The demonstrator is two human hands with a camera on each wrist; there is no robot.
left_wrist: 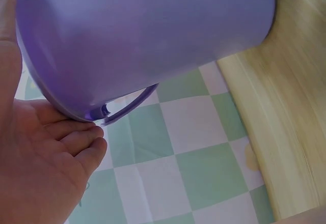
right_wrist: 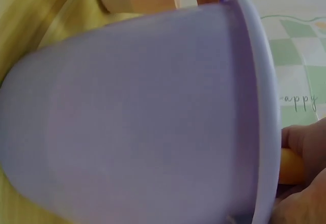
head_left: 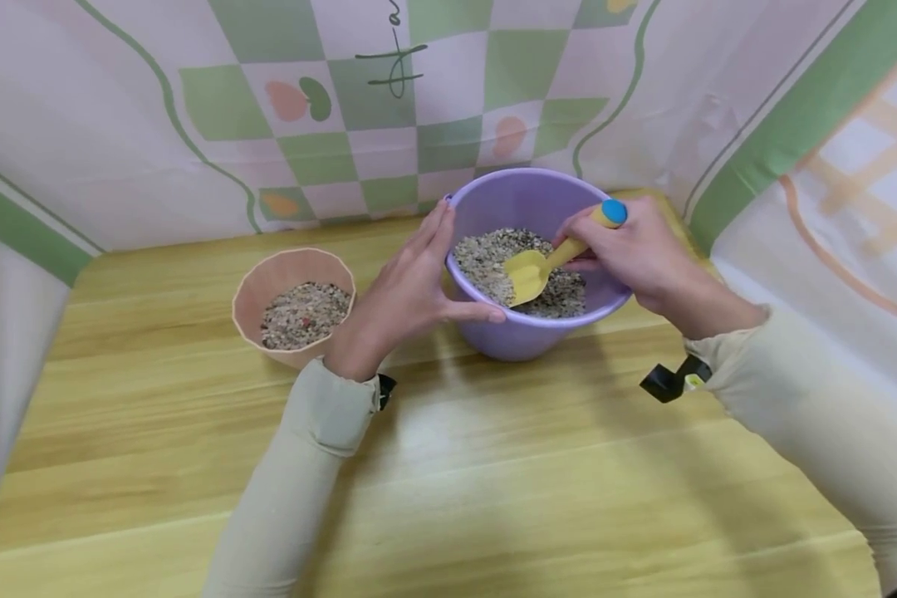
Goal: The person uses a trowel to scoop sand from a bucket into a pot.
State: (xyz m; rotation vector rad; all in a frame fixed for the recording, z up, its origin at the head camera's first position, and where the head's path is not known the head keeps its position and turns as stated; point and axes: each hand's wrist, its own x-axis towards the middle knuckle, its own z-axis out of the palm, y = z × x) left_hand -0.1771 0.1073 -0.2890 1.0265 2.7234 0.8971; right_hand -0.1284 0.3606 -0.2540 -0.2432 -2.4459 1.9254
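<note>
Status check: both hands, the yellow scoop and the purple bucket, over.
Left hand open, fingers flat against purple bucket wall. Right hand grips yellow scoop, blade in the gravel mix. Pink cup left of the bucket, apart.

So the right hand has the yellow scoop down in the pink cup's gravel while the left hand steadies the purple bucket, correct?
Not quite: in the head view the yellow scoop, held by the right hand, is in the purple bucket, not the pink cup. The left hand does steady the bucket.
</note>
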